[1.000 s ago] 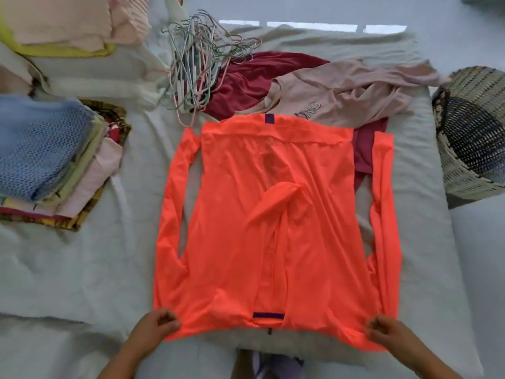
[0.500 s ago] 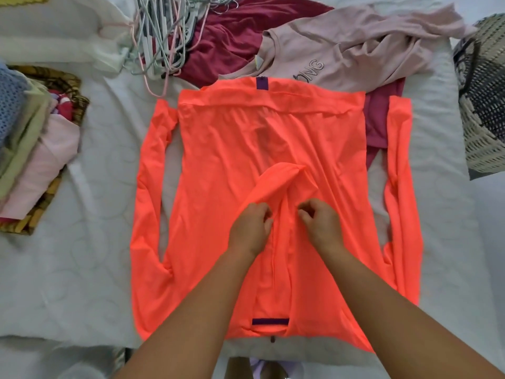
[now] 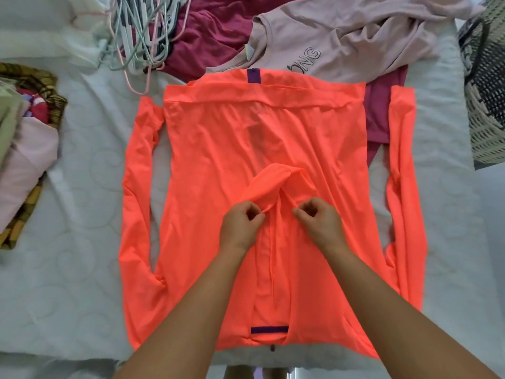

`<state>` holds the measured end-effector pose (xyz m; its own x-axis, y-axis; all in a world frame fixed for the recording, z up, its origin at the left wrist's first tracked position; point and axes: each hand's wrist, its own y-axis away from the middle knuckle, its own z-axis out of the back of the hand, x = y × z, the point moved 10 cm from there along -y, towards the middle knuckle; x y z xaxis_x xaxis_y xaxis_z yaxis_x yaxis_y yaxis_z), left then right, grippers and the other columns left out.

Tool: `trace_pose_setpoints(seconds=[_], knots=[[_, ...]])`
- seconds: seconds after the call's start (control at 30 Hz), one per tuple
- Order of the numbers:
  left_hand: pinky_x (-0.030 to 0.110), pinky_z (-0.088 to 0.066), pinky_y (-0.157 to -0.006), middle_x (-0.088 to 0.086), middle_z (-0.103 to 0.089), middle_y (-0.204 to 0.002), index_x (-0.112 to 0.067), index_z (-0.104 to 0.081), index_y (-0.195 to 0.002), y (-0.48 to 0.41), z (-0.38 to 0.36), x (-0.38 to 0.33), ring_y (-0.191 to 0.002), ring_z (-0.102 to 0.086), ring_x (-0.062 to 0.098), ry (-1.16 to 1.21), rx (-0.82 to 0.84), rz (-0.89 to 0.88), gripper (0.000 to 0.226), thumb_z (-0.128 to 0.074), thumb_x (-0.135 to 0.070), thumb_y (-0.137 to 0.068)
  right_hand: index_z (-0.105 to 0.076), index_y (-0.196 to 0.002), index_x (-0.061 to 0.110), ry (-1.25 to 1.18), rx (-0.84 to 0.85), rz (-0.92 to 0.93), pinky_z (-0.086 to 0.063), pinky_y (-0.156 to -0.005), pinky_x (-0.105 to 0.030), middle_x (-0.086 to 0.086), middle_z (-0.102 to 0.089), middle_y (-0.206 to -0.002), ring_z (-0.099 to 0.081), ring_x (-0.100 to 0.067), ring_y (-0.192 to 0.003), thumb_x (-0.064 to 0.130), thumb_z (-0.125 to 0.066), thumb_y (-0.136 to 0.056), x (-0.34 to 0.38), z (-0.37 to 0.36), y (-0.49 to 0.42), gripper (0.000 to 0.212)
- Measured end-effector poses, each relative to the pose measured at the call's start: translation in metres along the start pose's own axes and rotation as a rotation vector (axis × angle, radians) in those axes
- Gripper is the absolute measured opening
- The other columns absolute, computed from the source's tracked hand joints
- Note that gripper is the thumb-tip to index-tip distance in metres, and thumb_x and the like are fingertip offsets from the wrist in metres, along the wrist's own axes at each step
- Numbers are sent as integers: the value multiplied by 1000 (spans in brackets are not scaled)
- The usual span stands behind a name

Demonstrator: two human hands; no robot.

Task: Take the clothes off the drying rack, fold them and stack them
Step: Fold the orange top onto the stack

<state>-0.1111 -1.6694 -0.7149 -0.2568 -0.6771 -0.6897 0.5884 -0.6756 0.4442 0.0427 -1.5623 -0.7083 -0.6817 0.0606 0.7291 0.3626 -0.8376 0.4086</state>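
Near the middle of the orange jacket (image 3: 218,149), fingers (image 3: 255,216) of the left hand (image 3: 240,228) and right hand (image 3: 321,225) pinch a raised fold as it lies spread on the bed (image 3: 87,214). Its folding looks barely begun; a folded stack (image 3: 27,165) sits left, cut off, and a pink top (image 3: 355,39) waits beyond, no rack visible.

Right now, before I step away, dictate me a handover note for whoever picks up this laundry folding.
Both busy: left grip and right grip each pinch the bunched flap at the middle of the orange top.
It lies spread on the bed, sleeves out, unfolded.
Done: a folded stack at the left.
Left: fold the orange top, then the pink top and maroon garment beyond it, and stack all three.
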Motion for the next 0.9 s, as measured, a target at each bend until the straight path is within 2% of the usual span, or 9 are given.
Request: trace_pose_setpoints(seconds=[0.07,0.27,0.33,0.4,0.47,0.53,0.67,0.8,0.9], knots=[[19,-37,-60,-4,-54,-66,-17,-57,-70,4,11,13,-59,-49,1,308,-29,93,20,-64,-2,-81,-56,-71,16,-166,-54,-16,-36,-60,-10,7,-54,-66,-50,1,-60,5,-67,-81,-6,15,5,18],[20,-33,-53,0,-48,-65,-18,-52,-77,21,24,50,-55,-41,8,824,-79,351,21,-54,0,-88,-50,-75,20,-441,-166,-146,-37,-53,-18,-2,-48,-65,-43,-1,-50,1,-57,-86,-32,33,25,23],[20,-36,-56,0,-49,-70,-19,-50,-83,21,28,41,-61,-43,9,739,-61,251,21,-64,-3,-82,-51,-82,18,-342,-156,-106,-37,-60,-17,2,-47,-70,-43,-3,-58,1,-63,-82,-27,33,28,21],[23,-36,-61,-3,-46,-74,-16,-49,-93,20,36,23,-64,-43,10,370,-70,56,32,-72,-5,-74,-51,-90,15,-149,-147,-51,-37,-64,-16,6,-48,-74,-45,-5,-65,2,-68,-78,-20,34,30,24],[30,-36,-68,-2,-47,-82,-10,-51,-107,22,43,8,-70,-43,14,-7,-147,-64,36,-68,-5,-75,-55,-92,12,56,-173,16,-41,-70,-28,4,-54,-79,-50,-13,-73,5,-68,-76,-13,38,33,22],[31,-37,-71,-3,-46,-90,-9,-50,-116,25,50,0,-78,-44,13,-147,-199,-129,42,-65,-6,-77,-58,-88,10,181,-219,74,-42,-70,-35,2,-56,-80,-52,-18,-75,8,-68,-76,-5,47,35,16],[28,-39,-66,0,-53,-87,-11,-49,-108,22,61,8,-64,-45,16,-31,-202,-186,43,-67,1,-71,-57,-81,14,115,-295,109,-41,-67,-29,5,-56,-72,-51,-12,-63,5,-68,-76,-7,68,37,16],[17,-40,-60,-6,-52,-84,-17,-41,-97,21,75,30,-60,-49,4,118,-244,-158,47,-71,6,-69,-54,-77,16,12,-299,15,-35,-61,-8,14,-52,-70,-51,3,-62,2,-68,-76,-32,74,36,20],[20,-40,-64,2,-50,-93,-13,-46,-104,27,81,43,-62,-49,5,125,-302,-124,51,-78,-1,-66,-55,-79,12,2,-268,-6,-34,-61,-12,4,-55,-74,-49,-7,-65,1,-69,-77,-43,70,38,17]])
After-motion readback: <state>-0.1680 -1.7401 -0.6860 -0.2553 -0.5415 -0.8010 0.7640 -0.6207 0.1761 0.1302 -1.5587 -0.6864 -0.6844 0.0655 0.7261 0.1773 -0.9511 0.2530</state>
